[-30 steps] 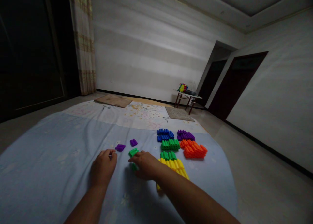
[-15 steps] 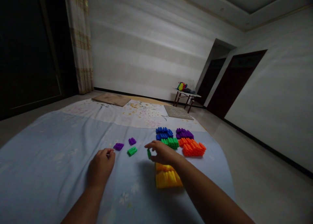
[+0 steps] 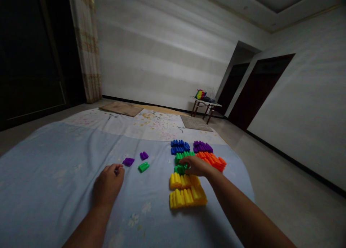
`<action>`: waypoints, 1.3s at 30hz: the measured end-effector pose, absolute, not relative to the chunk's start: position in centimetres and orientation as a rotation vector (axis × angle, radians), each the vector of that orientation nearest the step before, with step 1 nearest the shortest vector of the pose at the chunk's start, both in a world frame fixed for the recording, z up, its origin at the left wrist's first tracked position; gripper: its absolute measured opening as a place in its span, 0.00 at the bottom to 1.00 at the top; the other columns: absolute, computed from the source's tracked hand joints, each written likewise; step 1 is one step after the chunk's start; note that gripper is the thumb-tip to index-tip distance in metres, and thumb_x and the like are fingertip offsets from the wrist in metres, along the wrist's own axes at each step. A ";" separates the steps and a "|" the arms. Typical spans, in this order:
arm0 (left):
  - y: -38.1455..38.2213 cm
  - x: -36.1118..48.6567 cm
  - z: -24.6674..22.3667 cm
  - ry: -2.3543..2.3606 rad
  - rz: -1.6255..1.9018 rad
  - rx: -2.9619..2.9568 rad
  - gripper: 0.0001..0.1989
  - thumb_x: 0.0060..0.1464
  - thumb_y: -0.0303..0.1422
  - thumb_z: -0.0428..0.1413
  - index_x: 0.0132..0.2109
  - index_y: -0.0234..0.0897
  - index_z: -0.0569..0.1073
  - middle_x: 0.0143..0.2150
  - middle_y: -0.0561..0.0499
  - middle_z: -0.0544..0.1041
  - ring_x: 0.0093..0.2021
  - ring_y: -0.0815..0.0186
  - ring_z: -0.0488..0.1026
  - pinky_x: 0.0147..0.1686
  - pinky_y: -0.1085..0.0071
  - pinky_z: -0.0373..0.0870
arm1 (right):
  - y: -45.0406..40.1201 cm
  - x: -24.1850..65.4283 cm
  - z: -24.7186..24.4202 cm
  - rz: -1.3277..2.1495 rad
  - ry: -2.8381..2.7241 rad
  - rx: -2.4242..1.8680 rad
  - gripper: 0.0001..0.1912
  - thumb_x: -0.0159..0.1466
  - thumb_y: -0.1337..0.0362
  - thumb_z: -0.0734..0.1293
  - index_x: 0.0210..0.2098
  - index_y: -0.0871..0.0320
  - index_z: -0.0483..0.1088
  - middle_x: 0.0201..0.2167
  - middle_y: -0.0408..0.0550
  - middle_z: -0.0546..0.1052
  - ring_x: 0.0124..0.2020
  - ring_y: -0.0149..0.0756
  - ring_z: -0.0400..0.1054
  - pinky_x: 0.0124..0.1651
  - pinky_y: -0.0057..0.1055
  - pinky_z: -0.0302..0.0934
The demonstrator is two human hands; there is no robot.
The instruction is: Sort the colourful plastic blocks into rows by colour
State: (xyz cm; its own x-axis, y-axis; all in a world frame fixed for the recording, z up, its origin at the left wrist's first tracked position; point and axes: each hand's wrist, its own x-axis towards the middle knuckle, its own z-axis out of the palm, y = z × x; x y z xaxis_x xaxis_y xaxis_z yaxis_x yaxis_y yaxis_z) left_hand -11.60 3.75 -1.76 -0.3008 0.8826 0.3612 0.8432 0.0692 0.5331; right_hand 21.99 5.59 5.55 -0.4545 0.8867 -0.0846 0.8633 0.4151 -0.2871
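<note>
My right hand [image 3: 196,165] is at the green pile [image 3: 185,156], its thumb and fingers closed on a green piece [image 3: 180,169] at the near edge. Just below lie the yellow pieces [image 3: 186,197] in stacked rows. Orange pieces [image 3: 212,160] are to the right, with purple [image 3: 202,146] and blue [image 3: 180,146] piles behind. My left hand [image 3: 108,185] rests on the cloth with curled fingers; whether something small is between them cannot be made out. Near it lie a loose green piece [image 3: 143,167] and purple pieces [image 3: 128,162] [image 3: 144,155].
A light blue cloth [image 3: 67,168] covers the table. Toward the far end lie a brown board [image 3: 121,108] and a grey patterned board [image 3: 196,123]. Beyond stands a small side table [image 3: 207,102] with a colourful bag [image 3: 200,94] on it.
My right hand has moved right with the green piece, from beside the piles to the green pile. More of the yellow pieces shows. My left hand has hardly moved.
</note>
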 end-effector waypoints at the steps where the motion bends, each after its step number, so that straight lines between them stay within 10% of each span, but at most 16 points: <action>1: 3.7 -11.6 -1.8 2.255 1.053 1.816 0.14 0.50 0.37 0.43 0.35 0.37 0.71 0.36 0.47 0.74 0.35 0.63 0.71 0.37 0.71 0.65 | 5.7 22.0 5.3 0.451 -2.570 -1.603 0.26 0.49 0.70 0.66 0.49 0.60 0.69 0.44 0.50 0.74 0.42 0.38 0.69 0.43 0.27 0.62; 22: 3.6 -11.5 -2.0 2.262 1.081 1.831 0.14 0.52 0.37 0.43 0.35 0.37 0.71 0.35 0.48 0.74 0.35 0.64 0.71 0.36 0.72 0.65 | 4.2 11.5 7.4 0.472 -2.500 -1.376 0.17 0.57 0.66 0.61 0.45 0.57 0.71 0.35 0.46 0.77 0.33 0.31 0.70 0.36 0.24 0.61; 39: 3.4 -11.2 -1.9 2.286 1.095 1.813 0.13 0.51 0.36 0.44 0.35 0.37 0.71 0.35 0.48 0.74 0.34 0.66 0.71 0.34 0.73 0.64 | 5.5 4.5 2.6 0.086 -2.489 -1.677 0.21 0.58 0.57 0.63 0.49 0.58 0.65 0.44 0.56 0.72 0.45 0.46 0.64 0.44 0.39 0.58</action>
